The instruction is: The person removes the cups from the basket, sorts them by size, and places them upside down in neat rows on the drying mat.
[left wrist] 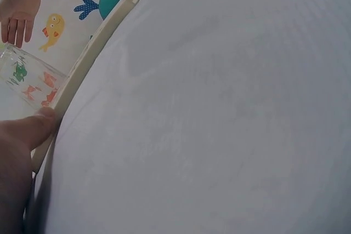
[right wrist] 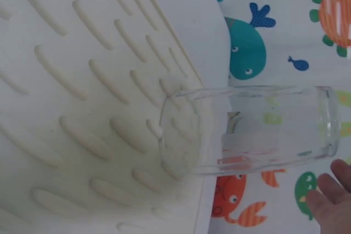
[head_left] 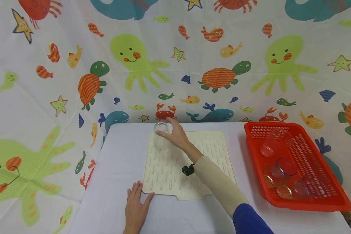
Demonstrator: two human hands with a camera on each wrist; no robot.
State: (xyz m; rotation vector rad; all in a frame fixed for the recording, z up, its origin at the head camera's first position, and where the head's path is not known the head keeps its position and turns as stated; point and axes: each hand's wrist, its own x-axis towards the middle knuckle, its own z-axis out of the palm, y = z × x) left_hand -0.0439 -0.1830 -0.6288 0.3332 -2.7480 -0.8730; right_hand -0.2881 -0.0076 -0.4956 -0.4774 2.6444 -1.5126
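A clear drinking glass point(head_left: 161, 138) stands on the far left corner of a cream ridged drying mat point(head_left: 190, 185). In the right wrist view the glass point(right wrist: 252, 130) has its thicker end away from the mat, so it looks upside down. My right hand point(head_left: 176, 133) is by the top of the glass, thumb and fingers spread apart; in the left wrist view its fingers point(left wrist: 21, 28) look straight. Whether they touch the glass is unclear. My left hand point(head_left: 136, 208) lies flat on the white table at the mat's near left corner, its thumb point(left wrist: 38, 127) against the mat's edge.
To the right is a red plastic basket point(head_left: 253, 156) with several clear glass pieces in it, including a tall glass point(head_left: 276, 141) and a jar point(head_left: 285, 167). A curtain point(head_left: 175, 81) printed with sea animals hangs behind and beside the white table point(head_left: 120, 156).
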